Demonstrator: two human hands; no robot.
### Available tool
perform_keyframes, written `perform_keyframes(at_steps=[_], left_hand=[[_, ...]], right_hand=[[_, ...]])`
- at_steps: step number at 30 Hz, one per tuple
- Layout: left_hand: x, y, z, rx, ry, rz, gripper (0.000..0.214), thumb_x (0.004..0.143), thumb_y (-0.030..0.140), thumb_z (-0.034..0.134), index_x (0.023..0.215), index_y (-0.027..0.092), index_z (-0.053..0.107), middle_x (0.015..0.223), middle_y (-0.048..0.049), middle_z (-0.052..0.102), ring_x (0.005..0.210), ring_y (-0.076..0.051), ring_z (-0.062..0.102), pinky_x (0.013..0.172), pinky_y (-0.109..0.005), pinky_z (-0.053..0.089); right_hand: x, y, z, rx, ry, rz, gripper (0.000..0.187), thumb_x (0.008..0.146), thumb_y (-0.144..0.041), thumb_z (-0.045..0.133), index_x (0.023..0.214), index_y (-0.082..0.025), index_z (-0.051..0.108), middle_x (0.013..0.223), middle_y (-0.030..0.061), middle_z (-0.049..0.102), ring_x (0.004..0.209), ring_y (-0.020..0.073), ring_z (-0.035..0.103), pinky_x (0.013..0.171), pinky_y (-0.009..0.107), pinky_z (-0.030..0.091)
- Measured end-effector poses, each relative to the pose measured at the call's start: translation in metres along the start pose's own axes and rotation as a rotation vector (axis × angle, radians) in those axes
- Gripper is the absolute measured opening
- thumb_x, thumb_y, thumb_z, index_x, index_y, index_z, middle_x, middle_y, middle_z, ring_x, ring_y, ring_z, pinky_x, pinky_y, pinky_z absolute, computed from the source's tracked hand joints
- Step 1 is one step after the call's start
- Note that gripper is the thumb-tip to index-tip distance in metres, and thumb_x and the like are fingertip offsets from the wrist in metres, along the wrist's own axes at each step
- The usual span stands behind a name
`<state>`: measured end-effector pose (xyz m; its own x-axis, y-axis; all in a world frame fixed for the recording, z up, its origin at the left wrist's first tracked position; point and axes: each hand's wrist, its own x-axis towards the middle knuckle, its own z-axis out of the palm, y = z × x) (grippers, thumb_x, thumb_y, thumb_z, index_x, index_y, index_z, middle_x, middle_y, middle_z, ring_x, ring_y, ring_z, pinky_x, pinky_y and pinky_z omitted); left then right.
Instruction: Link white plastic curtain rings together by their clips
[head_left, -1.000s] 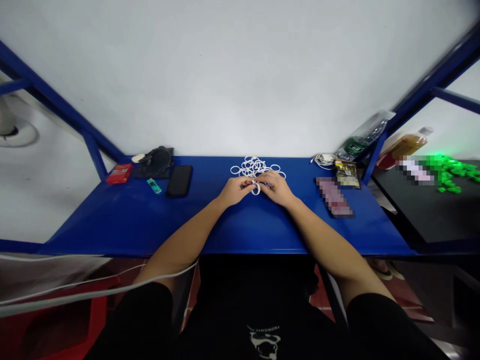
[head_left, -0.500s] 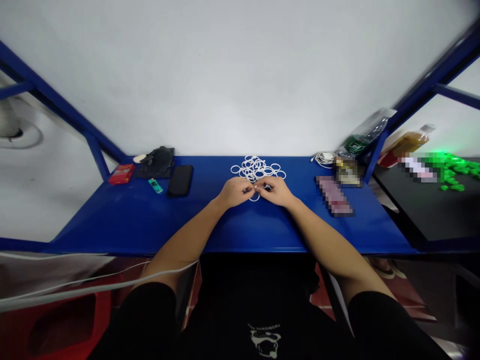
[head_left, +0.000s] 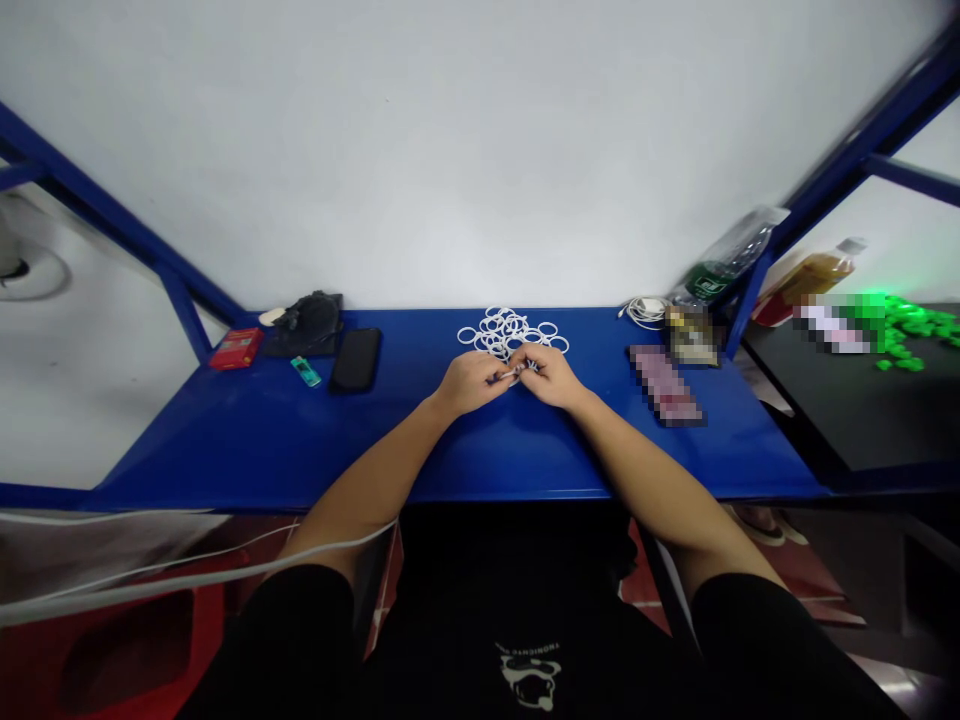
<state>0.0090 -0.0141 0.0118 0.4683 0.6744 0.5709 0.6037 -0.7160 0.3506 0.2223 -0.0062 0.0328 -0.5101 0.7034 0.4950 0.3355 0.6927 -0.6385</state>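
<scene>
My left hand (head_left: 472, 383) and my right hand (head_left: 551, 376) meet over the middle of the blue table (head_left: 510, 450). Between their pinched fingertips is a thin white ring (head_left: 511, 374), seen nearly edge-on and partly covered by the fingers. Both hands are closed on it. Just behind them lies a loose heap of white rings (head_left: 501, 328), several of them overlapping. Some rings near my right fingers are partly hidden by that hand.
To the left lie a black phone (head_left: 355, 359), a turquoise lighter (head_left: 306, 371), a red box (head_left: 236, 348) and a black bag (head_left: 311, 325). On the right are a coiled white cable (head_left: 643, 312), a plastic bottle (head_left: 731, 255) and blurred-out items. A white wall (head_left: 450, 150) stands behind.
The white ring that hung flat below my fingertips has tilted up and now shows nearly edge-on between them. My hands stay in about the same place; the view has shifted slightly.
</scene>
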Motion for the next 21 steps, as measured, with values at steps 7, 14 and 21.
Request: perform_keyframes(at_steps=[7,14,21], left_hand=[[0.002,0.002,-0.011,-0.051,-0.015,-0.028,0.028,0.103,0.038,0.057,0.092,0.022,0.077,0.083,-0.004,0.077,0.077,-0.018,0.071,0.081,-0.034,0.055],[0.001,0.003,-0.006,-0.077,-0.116,0.109,0.02,0.099,0.033,0.062,0.099,0.022,0.078,0.087,-0.0032,0.079,0.081,-0.018,0.072,0.082,-0.034,0.054],[0.006,-0.026,-0.025,0.225,0.103,-0.247,0.026,0.097,0.041,0.065,0.109,0.022,0.077,0.123,-0.0119,0.074,0.117,-0.031,0.066,0.111,-0.053,0.044]], right_hand=[[0.001,0.027,-0.032,-0.2,0.205,0.173,0.036,0.099,-0.033,0.051,0.126,-0.019,0.071,0.111,0.0098,0.077,0.093,0.0246,0.071,0.086,0.039,0.057],[0.0,0.048,-0.041,-0.338,0.012,0.285,0.034,0.089,-0.019,0.058,0.117,-0.017,0.076,0.103,0.0079,0.079,0.084,0.0216,0.07,0.08,0.032,0.054],[0.001,0.037,-0.038,-0.384,-0.189,0.254,0.033,0.087,-0.02,0.065,0.118,-0.019,0.076,0.114,0.008,0.078,0.09,0.0219,0.07,0.082,0.032,0.051]])
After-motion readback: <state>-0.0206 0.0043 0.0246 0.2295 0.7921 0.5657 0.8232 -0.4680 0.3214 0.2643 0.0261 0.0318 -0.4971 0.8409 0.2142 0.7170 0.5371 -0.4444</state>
